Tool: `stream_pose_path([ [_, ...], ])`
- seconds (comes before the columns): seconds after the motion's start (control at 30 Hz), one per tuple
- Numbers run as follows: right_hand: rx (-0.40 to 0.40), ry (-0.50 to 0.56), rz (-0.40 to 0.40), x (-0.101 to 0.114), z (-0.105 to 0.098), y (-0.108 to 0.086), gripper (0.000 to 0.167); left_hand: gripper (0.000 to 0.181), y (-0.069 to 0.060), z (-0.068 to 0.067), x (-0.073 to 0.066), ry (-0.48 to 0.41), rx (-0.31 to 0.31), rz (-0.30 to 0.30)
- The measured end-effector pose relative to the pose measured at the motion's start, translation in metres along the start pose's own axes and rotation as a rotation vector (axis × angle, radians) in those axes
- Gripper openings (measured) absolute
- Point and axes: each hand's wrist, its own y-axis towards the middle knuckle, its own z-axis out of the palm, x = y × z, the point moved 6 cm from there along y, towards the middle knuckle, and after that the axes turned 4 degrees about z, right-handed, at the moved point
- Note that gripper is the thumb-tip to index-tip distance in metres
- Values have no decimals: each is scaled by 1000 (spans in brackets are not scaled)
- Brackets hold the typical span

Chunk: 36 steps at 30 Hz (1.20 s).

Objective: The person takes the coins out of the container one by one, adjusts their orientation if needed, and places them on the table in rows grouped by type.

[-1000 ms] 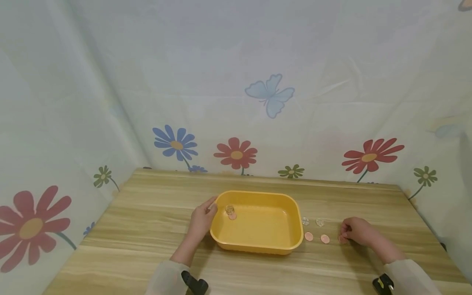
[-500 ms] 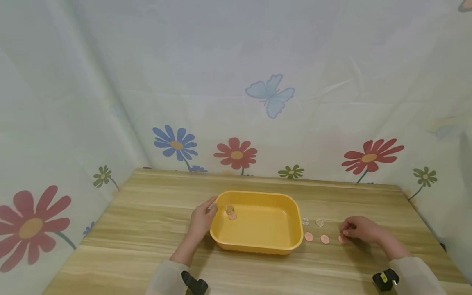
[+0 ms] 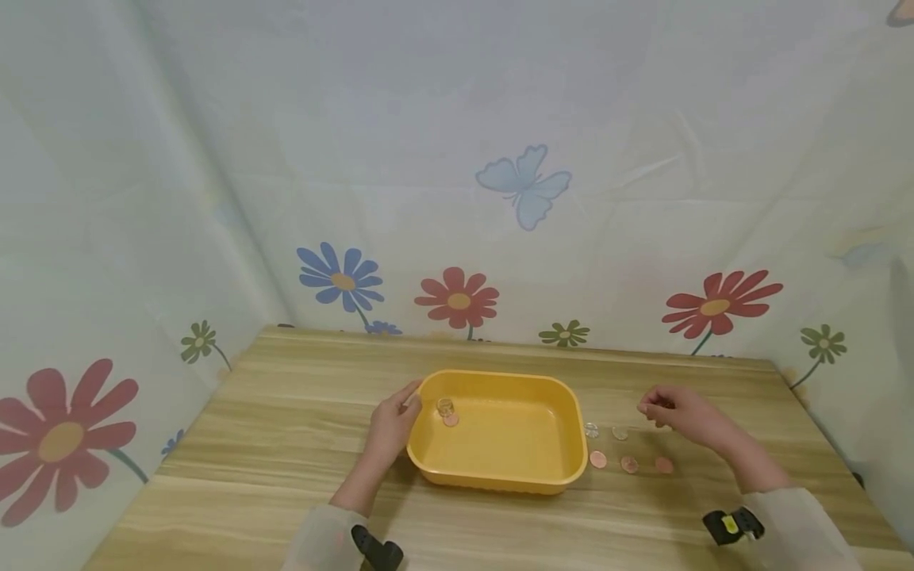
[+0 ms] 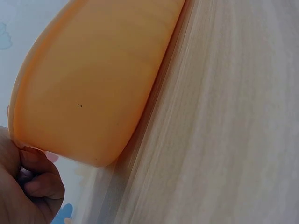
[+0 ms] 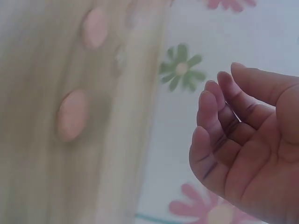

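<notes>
The person's two hands are well apart. The left hand (image 3: pixel 388 428) grips the rim of the yellow tray (image 3: pixel 496 482), on its left side by the back left corner. The yellow tray sits flat on the wooden table (image 3: pixel 307 412), nearer the back edge than the person.

Inside the yellow tray, close to its back left corner, a little clear piece (image 3: pixel 446 406) touches a flat pink disc (image 3: pixel 451 420).

The right hand (image 3: pixel 681 411) is up over the table, toward its right edge. Its fingers bend loosely, and the thumb tip is close to the first fingertip.

Below it, three pink discs (image 3: pixel 629 465) lie in a row from the tray's right side toward the table's right edge. Two clear discs (image 3: pixel 620 433) lie behind them, nearer the back edge. A white cloth (image 3: pixel 400 159) with flowers hangs behind the table.
</notes>
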Motion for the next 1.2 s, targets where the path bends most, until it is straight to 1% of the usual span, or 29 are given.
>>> stream_pose_path([
  [0.2, 24, -34, -87, 46, 1, 4, 21, 43, 0, 0, 1, -1, 3, -6],
  [0.33, 63, -22, -125, 69, 3, 10, 20, 43, 0, 1, 1, -2, 10, -11],
  [0.5, 108, -9, -153, 90, 7, 20, 19, 43, -1, 1, 0, 0, 15, -9],
  [0.6, 142, -30, -166, 102, 13, 27, 19, 43, -1, 1, -1, -1, 14, -9],
  [0.7, 190, -51, -161, 114, 20, 34, 22, 43, -2, 0, -1, -5, 14, -10],
  [0.87, 240, -85, -180, 134, 28, 47, 21, 43, -2, 0, -2, -10, 17, -16],
  [1.07, 266, -122, -249, 156, 37, 64, 19, 43, -1, 0, -1, 2, 15, -17],
  [1.2, 279, -139, -268, 166, 46, 75, 18, 43, -1, 0, -1, -1, 19, -13],
])
